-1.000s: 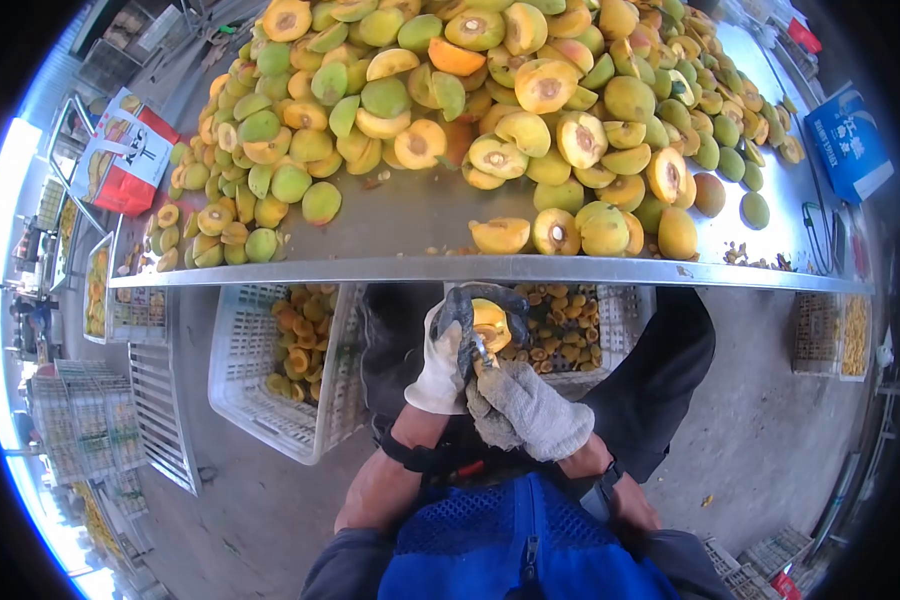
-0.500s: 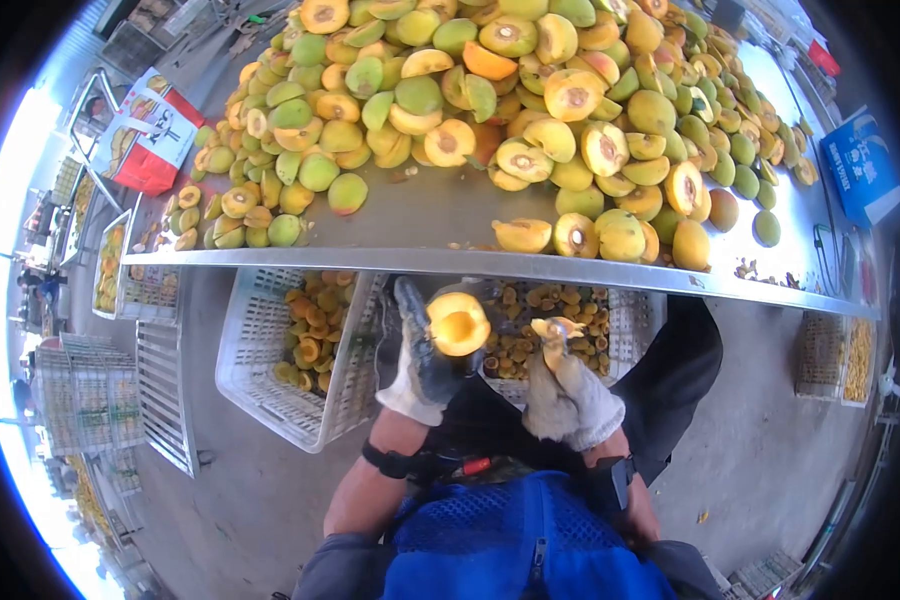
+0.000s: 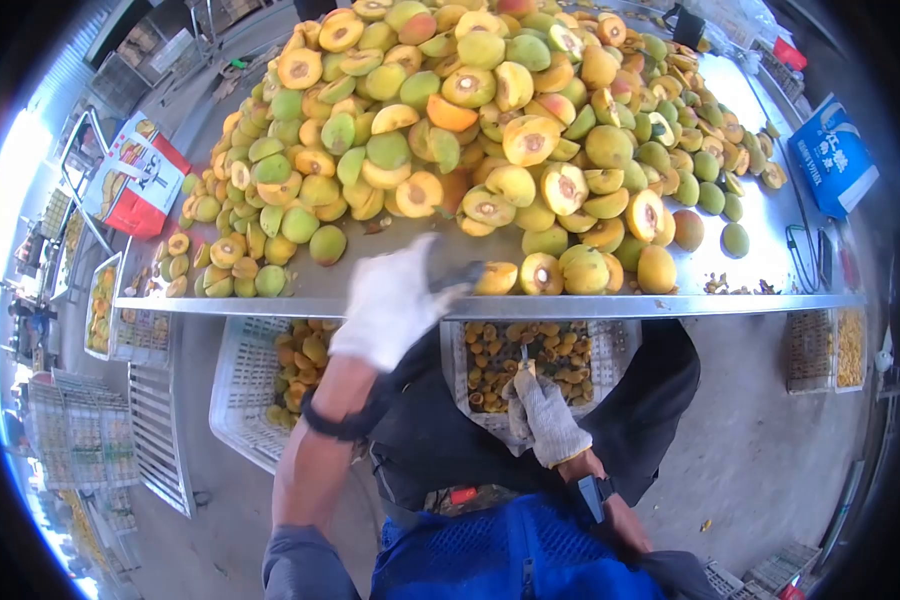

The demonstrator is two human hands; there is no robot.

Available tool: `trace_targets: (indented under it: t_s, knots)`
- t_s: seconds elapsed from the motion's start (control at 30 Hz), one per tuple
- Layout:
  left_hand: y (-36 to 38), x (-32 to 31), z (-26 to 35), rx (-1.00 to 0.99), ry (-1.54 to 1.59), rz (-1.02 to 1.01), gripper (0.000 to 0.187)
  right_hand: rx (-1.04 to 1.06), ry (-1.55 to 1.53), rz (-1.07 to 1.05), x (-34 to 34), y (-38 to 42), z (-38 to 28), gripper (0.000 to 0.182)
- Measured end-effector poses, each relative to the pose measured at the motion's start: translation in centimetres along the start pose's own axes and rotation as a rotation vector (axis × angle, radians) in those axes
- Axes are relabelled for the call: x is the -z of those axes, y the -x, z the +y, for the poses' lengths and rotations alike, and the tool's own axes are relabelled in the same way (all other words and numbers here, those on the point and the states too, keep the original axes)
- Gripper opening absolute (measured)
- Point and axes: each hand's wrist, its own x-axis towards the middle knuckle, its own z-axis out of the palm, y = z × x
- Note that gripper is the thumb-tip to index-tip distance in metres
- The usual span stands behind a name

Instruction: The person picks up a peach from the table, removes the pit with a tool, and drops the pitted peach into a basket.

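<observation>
My left hand, in a white glove with dark fingers, reaches over the table's front edge. Its thumb and fingers are apart, and the dark fingertips come right up to a cut peach half. Beside that lies another peach half with its cut face showing. My gloved right hand is closed around a small tool with a narrow metal tip, held over a white crate of peach pieces between my legs. The tool's handle is hidden in the glove.
A large heap of peaches, whole and halved, covers much of the metal table. A second white crate stands under the table at left. A red-and-white bag and a blue box flank the heap.
The hollowed peach half is gone from my left hand, which has moved up onto the table. My right hand has lowered over the crate, and the piece at its tool tip no longer shows.
</observation>
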Motion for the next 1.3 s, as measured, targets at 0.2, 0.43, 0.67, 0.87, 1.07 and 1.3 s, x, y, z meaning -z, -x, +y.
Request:
trace_targets:
  t_s: [0.2, 0.43, 0.67, 0.87, 1.07, 1.3]
  knots:
    - [-3.7, -3.8, 2.1, -0.109, 0.207, -0.141, 0.057, 0.117, 0.119, 0.052, 0.6, 2.0, -1.4, 0.033]
    - [2.5, -1.6, 3.4, -0.424, 0.359, 0.126, 0.078, 0.552, 0.299, 0.075, -2.3, 3.1, -7.3, 0.026]
    - [6.5, -6.2, 3.7, -0.197, 1.391, 0.069, 0.07, 0.448, 0.088, -0.022, -4.6, 2.6, -5.7, 0.028]
    - [7.6, -9.1, 3.4, 0.012, 1.668, 0.245, 0.066, 0.584, 0.651, 0.061, -4.9, 4.2, -6.2, 0.027]
    - [7.8, -9.8, 2.0, -0.169, 1.502, 0.255, 0.061, 0.464, 1.001, 0.058, -5.8, 5.6, -7.4, 0.036]
    - [8.1, -11.1, 2.5, -0.092, 1.532, 0.372, 0.05, 0.573, 1.027, -0.036, -5.8, 5.2, -7.6, 0.025]
